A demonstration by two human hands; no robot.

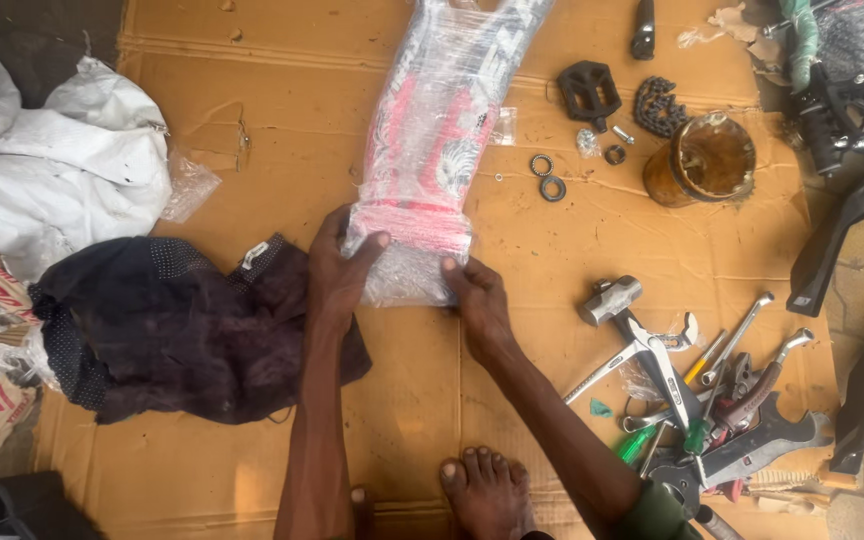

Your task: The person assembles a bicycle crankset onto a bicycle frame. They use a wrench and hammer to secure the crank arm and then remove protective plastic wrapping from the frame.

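- We see the left hand point(340, 268) gripping the near left corner of a long part wrapped in clear plastic film point(439, 130), thumb laid over the wrap and fingers curled around its edge.
- The right hand point(479, 300) pinches the near right corner of the same wrap, fingers closed on the loose film.
- The wrapped part, pink and white under the film, lies on the cardboard sheet point(252, 120), running from the hands towards the far edge.
- Just left of the left hand we see a dark cloth point(172, 325); further left, white sacks point(62, 170).
- To the right lie a heap of wrenches and pliers point(712, 410) with a hammer point(612, 300) at its far side.
- Far right stand a brown jar point(702, 160), a black pedal point(589, 92) and a chain piece point(658, 106).
- A bare foot point(487, 495) rests near the hands.
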